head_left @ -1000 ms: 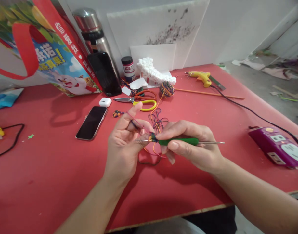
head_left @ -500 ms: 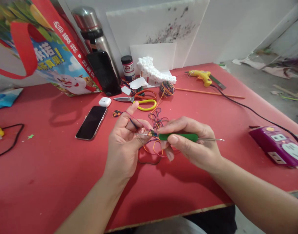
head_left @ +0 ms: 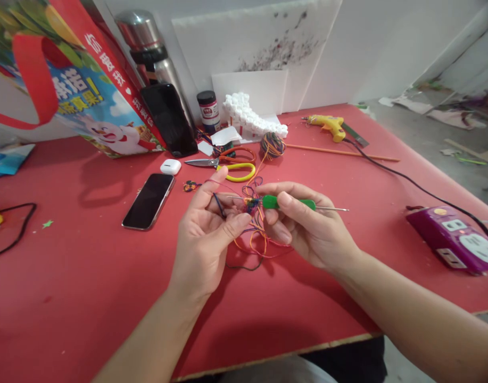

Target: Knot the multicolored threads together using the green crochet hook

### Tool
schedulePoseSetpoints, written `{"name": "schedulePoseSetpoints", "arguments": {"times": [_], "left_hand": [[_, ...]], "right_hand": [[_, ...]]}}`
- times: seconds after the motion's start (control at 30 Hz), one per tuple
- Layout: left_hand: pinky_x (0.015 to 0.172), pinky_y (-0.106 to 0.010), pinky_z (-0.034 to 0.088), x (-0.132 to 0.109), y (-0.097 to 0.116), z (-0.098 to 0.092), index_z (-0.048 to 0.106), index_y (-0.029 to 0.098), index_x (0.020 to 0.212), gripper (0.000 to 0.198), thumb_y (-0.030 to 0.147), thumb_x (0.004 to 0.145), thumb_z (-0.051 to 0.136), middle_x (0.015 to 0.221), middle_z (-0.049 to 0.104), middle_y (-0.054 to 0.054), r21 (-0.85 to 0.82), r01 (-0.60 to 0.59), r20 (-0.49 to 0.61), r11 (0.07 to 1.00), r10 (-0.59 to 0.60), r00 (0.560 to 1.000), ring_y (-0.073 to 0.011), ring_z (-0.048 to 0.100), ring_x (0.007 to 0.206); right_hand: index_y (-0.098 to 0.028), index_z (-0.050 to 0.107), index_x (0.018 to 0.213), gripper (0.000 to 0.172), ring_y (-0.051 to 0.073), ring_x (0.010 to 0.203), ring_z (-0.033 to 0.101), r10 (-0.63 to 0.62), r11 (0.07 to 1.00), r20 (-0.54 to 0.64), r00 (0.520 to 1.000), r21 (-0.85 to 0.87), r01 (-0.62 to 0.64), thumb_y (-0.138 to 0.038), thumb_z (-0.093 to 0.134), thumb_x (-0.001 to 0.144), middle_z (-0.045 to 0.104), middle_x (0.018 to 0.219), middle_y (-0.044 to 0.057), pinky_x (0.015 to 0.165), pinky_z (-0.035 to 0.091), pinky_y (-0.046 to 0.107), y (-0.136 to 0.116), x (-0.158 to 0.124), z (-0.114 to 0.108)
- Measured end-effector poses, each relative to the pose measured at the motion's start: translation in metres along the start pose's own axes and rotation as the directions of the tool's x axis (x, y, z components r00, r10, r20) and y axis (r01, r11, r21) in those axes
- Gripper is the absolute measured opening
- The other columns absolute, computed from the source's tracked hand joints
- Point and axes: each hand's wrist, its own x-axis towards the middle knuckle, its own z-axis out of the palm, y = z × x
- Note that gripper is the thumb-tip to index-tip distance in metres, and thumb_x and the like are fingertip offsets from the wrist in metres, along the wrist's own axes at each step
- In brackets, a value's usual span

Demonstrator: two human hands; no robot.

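Note:
My right hand grips a crochet hook with a green handle; its metal tail points right. The hook's tip sits in a small multicoloured knot of thread between my hands. My left hand pinches that thread with thumb and fingers, and a strand runs over its raised forefinger. Loose orange, blue and red thread trails on the red table below both hands. It leads back to a small multicoloured thread ball further away.
A phone and white earbud case lie left of my hands. Scissors, a jar, white foam pieces, a flask and a printed bag stand behind. A yellow glue gun, its cable and a purple power strip lie right.
Both hands rose a little away from me. My right hand drew the hook leftward and up into the knot, so less of the metal tail shows.

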Motion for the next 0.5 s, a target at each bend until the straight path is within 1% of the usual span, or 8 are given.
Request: {"name": "schedulePoseSetpoints", "arguments": {"times": [0.13, 0.2, 0.3, 0.37, 0.5], "left_hand": [[0.075, -0.023, 0.057, -0.0001, -0.0017, -0.0022, 0.076, 0.029, 0.123, 0.053, 0.015, 0.074, 0.092, 0.101, 0.074, 0.001, 0.021, -0.023, 0.022, 1.000, 0.022, 1.000, -0.0105, 0.065, 0.078], [0.074, -0.023, 0.057, 0.0002, -0.0023, -0.0023, 0.076, 0.030, 0.124, 0.053, 0.015, 0.076, 0.091, 0.103, 0.076, 0.000, 0.018, -0.014, 0.030, 1.000, 0.014, 0.999, -0.0101, 0.065, 0.076], [0.073, -0.019, 0.058, 0.0010, -0.0023, -0.0016, 0.076, 0.030, 0.123, 0.054, 0.010, 0.075, 0.091, 0.090, 0.077, 0.003, 0.009, -0.013, -0.003, 1.000, 0.013, 1.000, -0.0080, 0.066, 0.072], [0.074, -0.017, 0.058, 0.0017, -0.0025, -0.0009, 0.077, 0.029, 0.122, 0.056, 0.009, 0.072, 0.092, 0.082, 0.075, 0.005, 0.004, -0.019, -0.027, 1.000, 0.019, 0.999, -0.0078, 0.067, 0.072], [0.074, -0.018, 0.059, 0.0012, -0.0038, 0.0009, 0.076, 0.028, 0.122, 0.063, 0.010, 0.065, 0.097, 0.077, 0.074, 0.006, 0.004, -0.001, -0.034, 1.000, 0.001, 0.999, -0.0084, 0.069, 0.072]], "right_hand": [[-0.020, 0.084, 0.104, 0.017, 0.007, 0.048, 0.060, 0.008, 1.000, 0.007, 1.000, -0.005, -0.008, -0.030, 0.083, 0.090, 0.076, 0.071, 0.000, 0.048, 0.049, 0.021, 0.0017, 0.0000, -0.0011], [-0.019, 0.084, 0.105, 0.016, 0.007, 0.049, 0.061, 0.008, 1.000, 0.029, 1.000, 0.000, -0.008, -0.028, 0.083, 0.091, 0.077, 0.073, 0.001, 0.050, 0.051, 0.020, 0.0032, 0.0000, -0.0005], [-0.019, 0.082, 0.103, 0.014, 0.007, 0.049, 0.062, 0.006, 1.000, 0.041, 0.999, -0.015, -0.005, -0.027, 0.082, 0.092, 0.077, 0.073, 0.001, 0.050, 0.052, 0.021, 0.0046, -0.0010, 0.0011], [-0.019, 0.081, 0.102, 0.015, 0.008, 0.048, 0.061, -0.002, 0.999, 0.031, 1.000, -0.040, 0.004, -0.029, 0.083, 0.091, 0.076, 0.073, 0.001, 0.049, 0.053, 0.023, 0.0047, -0.0026, 0.0019], [-0.018, 0.080, 0.102, 0.015, 0.009, 0.049, 0.061, -0.058, 0.990, 0.037, 0.998, -0.130, 0.062, -0.030, 0.080, 0.093, 0.075, 0.074, 0.000, 0.052, 0.056, 0.026, 0.0041, -0.0077, 0.0010]]}}
